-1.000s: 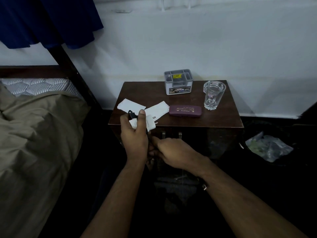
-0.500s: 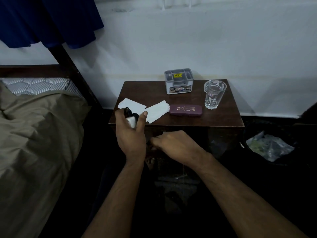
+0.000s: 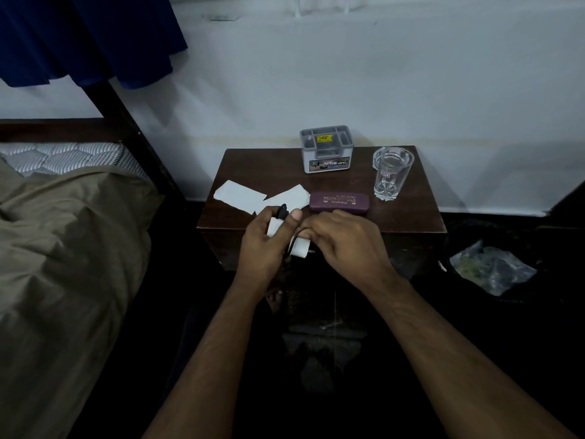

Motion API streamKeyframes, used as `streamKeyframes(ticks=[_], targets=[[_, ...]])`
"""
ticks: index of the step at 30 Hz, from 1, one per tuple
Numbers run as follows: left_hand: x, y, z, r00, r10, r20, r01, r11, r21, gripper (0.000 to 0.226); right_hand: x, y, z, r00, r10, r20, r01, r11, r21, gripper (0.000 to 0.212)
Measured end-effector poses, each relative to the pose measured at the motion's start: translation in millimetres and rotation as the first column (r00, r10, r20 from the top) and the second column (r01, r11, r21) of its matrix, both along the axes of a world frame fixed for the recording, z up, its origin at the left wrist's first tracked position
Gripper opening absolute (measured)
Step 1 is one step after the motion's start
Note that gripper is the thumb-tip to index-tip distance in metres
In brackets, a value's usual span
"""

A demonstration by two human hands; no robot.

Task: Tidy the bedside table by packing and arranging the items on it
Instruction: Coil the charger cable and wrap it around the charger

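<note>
- The bedside table (image 3: pixel 411 217) holds a grey organiser (image 3: pixel 326 160), glass (image 3: pixel 391 172), purple case (image 3: pixel 338 201) and two papers (image 3: pixel 240 196), all unmoved.
- The right hand (image 3: pixel 345 242) has risen from below the edge to join the left hand (image 3: pixel 262 245).
- The left hand grips the white charger (image 3: pixel 300 248); the right pinches its black cable (image 3: pixel 292 240), likely winding it for packing.

Left hand (image 3: pixel 264 248) clenched, right hand (image 3: pixel 345 242) curled beside it

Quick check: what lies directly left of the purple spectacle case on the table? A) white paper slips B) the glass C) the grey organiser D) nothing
A: two white paper slips lie just left of the purple spectacle case; the glass stands to its right.
</note>
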State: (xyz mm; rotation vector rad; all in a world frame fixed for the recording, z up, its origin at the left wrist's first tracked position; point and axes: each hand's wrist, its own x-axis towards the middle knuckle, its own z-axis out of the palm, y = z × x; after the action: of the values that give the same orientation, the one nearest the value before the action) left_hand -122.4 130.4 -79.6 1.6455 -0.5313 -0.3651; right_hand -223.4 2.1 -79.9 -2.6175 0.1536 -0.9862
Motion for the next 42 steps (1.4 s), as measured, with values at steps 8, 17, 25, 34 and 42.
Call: streamKeyframes(ticks=[8,17,25,34,42], targets=[[-7,7,7,0.943,-0.284,-0.176,0.275,0.958,-0.076,0.036,-4,-8,0,0.990,-0.092,-0.102,0.115,0.964,0.240,0.017],[-14,7,11,0.892,-0.314,-0.325,0.221,0.931,-0.292,0.008,2,-14,-9,0.970,0.177,-0.167,-0.027,0.761,0.648,0.023],[-11,5,11,0.972,-0.016,-0.233,-0.052,0.957,-0.284,0.009,11,11,-15,0.850,0.275,-0.448,-0.037,0.882,0.471,0.022],[-3,0,-4,0.913,0.380,0.148,-0.394,0.916,0.079,0.030,9,24,-15,0.748,0.308,-0.588,-0.141,0.939,0.314,0.014],[8,0,-13,0.944,0.331,-0.018,-0.330,0.943,0.035,0.029,4,16,-6,0.889,0.211,-0.406,-0.157,0.974,0.161,0.026]])
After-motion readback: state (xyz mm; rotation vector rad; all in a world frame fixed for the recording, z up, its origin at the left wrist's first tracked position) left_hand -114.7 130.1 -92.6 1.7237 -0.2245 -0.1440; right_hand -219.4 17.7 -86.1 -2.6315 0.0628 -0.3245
